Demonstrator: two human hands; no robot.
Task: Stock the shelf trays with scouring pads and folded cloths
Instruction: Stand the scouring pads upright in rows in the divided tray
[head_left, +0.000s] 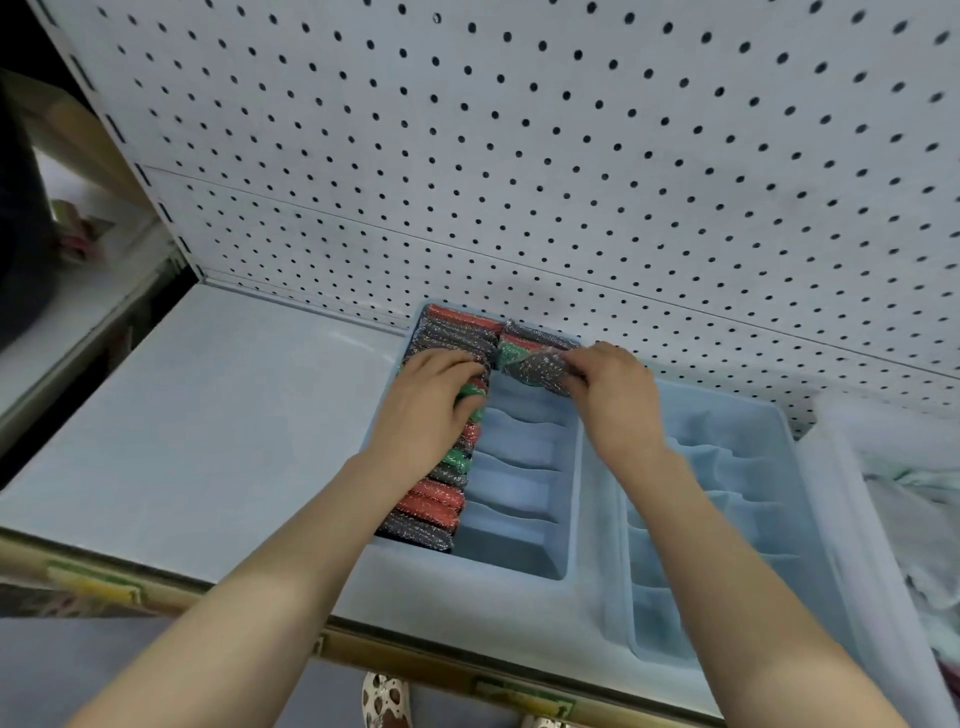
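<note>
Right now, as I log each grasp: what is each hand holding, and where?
The right hand pinches a dark scouring pad by its right edge. The left hand rests on the left row of pads, fingertips curled onto a green one.

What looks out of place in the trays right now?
Nothing serious. One dark scouring pad sits tilted across the top of the middle column, pinched by the right hand, not yet slotted. The left hand presses the full left column, which looks tidy.

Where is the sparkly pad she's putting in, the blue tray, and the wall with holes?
Sparkly pad (535, 370): head view, on its grey middle, between the fingers.
Blue tray (467, 592): head view, on its bare front rim.
Wall with holes (519, 156): head view, on the white board between holes.
</note>
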